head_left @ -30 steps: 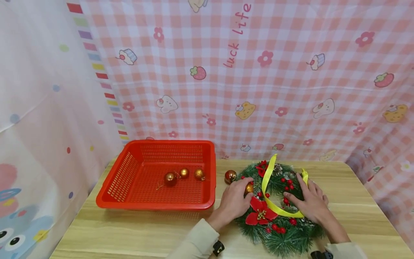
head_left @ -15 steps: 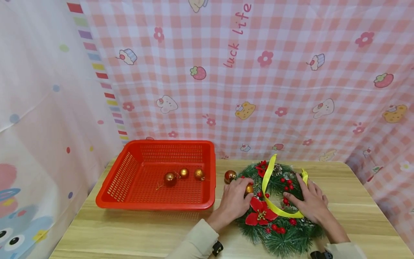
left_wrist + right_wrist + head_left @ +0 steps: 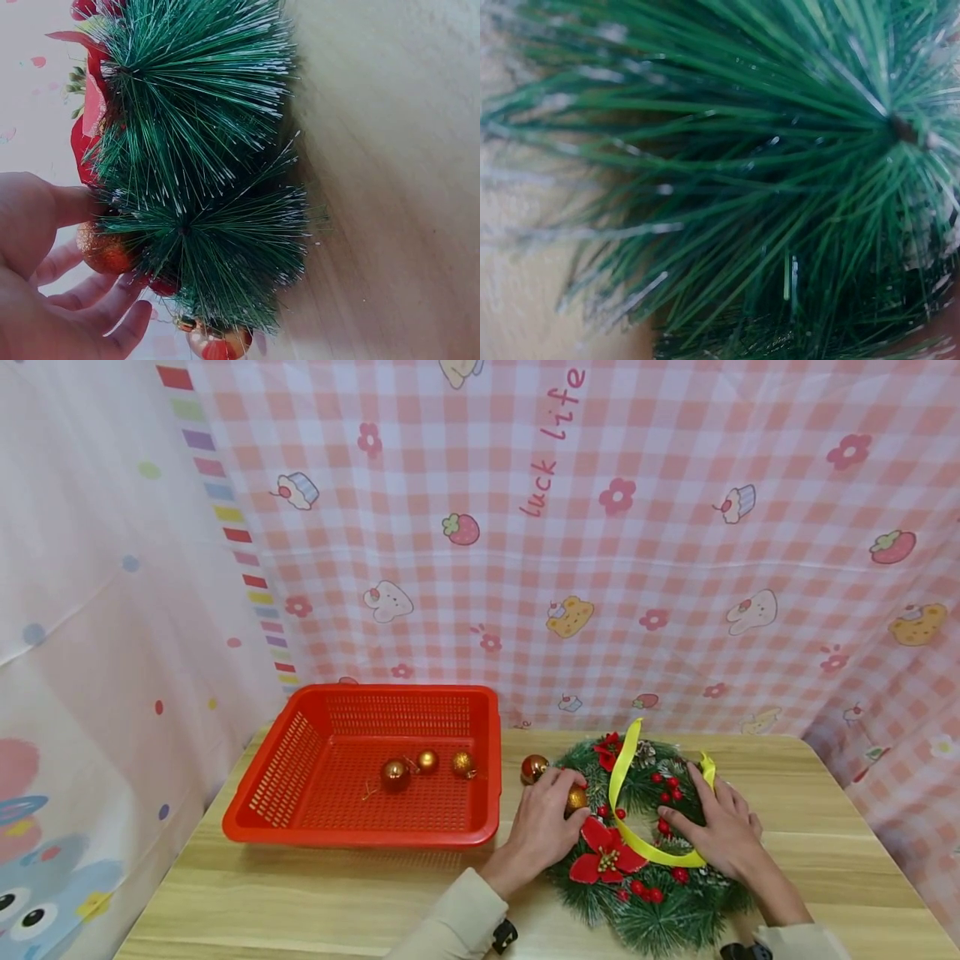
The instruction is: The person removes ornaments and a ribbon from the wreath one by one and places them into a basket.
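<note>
A green Christmas wreath (image 3: 660, 918) with red poinsettias, berries and frosted needle tips lies on the right of the table. At its left side my left hand (image 3: 542, 827) pinches a gold glitter ball ornament (image 3: 576, 799) between thumb and fingers; the left wrist view shows this ball (image 3: 105, 247) against the needles. My right hand (image 3: 723, 831) grips the wreath's right side, thumb toward the central hole and fingers over the outer part. A yellow ribbon (image 3: 637, 843) loops across the wreath. Needles fill the right wrist view, and those fingers are mostly hidden there.
A red plastic basket (image 3: 360, 837) stands on the left of the table (image 3: 315, 902), with several ball ornaments inside. A shiny red-and-gold ball (image 3: 534, 768) sits just beyond my left hand, beside the wreath. A pink checked curtain (image 3: 525, 568) hangs behind.
The gold glitter ball and my left fingertips have shifted very slightly left. My right hand, the wreath and the basket look unchanged.
</note>
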The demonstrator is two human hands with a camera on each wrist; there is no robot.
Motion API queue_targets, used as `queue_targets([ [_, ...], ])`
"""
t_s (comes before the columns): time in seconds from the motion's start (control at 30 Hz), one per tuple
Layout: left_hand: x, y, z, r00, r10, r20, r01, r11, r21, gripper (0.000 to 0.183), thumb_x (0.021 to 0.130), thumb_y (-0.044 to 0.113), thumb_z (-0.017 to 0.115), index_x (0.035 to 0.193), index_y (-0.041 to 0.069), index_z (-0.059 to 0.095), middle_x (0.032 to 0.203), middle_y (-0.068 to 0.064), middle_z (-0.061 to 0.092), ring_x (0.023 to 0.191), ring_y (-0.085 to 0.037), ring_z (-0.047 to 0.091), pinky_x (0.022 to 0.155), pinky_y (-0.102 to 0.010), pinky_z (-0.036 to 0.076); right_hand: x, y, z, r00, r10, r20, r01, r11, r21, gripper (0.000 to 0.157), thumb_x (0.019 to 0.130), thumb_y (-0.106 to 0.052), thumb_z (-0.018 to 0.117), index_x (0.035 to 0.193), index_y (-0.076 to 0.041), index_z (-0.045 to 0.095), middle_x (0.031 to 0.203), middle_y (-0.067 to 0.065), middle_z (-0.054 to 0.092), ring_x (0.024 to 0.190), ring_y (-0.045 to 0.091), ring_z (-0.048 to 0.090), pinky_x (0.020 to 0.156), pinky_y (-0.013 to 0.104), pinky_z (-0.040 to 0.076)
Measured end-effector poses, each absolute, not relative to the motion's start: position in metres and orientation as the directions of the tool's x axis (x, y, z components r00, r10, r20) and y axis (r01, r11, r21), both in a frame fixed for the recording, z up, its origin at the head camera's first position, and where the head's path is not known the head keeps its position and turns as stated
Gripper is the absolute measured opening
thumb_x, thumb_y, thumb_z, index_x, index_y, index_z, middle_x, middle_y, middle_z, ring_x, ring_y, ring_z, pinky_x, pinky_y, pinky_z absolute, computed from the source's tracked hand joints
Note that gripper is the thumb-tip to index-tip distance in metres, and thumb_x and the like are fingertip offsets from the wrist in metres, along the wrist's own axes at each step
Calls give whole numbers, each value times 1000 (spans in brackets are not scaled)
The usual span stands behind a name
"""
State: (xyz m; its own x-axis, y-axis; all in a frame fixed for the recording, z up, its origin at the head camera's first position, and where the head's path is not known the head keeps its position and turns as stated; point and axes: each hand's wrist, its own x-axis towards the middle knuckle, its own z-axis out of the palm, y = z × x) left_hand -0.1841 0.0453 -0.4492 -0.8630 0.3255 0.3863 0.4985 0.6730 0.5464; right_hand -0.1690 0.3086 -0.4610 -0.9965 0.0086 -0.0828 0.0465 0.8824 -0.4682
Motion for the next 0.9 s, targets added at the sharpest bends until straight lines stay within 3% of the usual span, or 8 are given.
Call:
queue_targets([
  [0.53,-184,42,-445,-851,285,441,505,676,537,33,81,24,72,112,19,60,105,-1,59,84,-18,58,77,-33,47,-170,309,-462,-997,12,-76,46,884,-466,91,87,-63,44,151,-18,-2,147,34,4,128,59,5,87,75,10],
  [0.9,-183,36,-436,-849,224,479,504,614,607,34,84,21,69,115,16,57,106,-3,57,84,-16,59,70,-24,52,-170,310,-463,-997,5,-77,41,881,-472,90,88,-63,44,151,-18,-4,147,34,3,127,60,3,87,75,8],
])
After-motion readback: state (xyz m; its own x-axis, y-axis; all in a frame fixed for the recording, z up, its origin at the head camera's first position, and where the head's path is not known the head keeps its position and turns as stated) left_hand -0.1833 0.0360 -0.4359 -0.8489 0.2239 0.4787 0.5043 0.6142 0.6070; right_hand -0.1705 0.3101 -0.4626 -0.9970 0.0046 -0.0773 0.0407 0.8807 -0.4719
